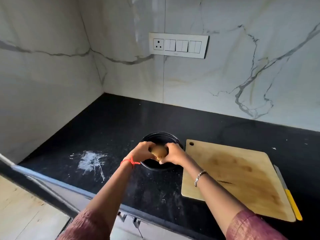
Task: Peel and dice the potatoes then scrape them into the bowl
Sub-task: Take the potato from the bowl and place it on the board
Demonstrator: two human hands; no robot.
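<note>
- Over the middle of the bench (121, 118), above a black bowl (152, 168): one potato (158, 151), brown skin showing, clasped from both sides.
- Round its left side, the left grip (141, 151): fingers curled onto the potato, fingertips hidden behind it.
- Round its right side, the right grip (173, 155): fingers curled over the top, thumb low near the underside.
- Only a brown patch of the potato visible between the two hands; hard to tell whether peeled anywhere, or whether touching the bowl's rim.
- Bowl largely covered by hands and potato; only far rim and near wall showing, contents out of sight.
- Just right of the bowl, toward the bench's right end: a wooden cutting board (233, 179), set askew, hanging hole at its far-left corner, near-left part crossed by the right forearm.
- Along the board's right edge: a knife (292, 207), grey blade and yellow handle, lying close against the board; under it or beside it, cannot tell.
- Left of the bowl, nearer the bench's front edge: a white smear (91, 161), powdery-looking, substance unclear.
- Behind the back edge, on the marble wall: a switch plate (178, 45) with one socket.
- Red thread (130, 161) on the left wrist, bracelet (199, 177) on the right; pinkish sleeves cut off at the bottom of the view.
</note>
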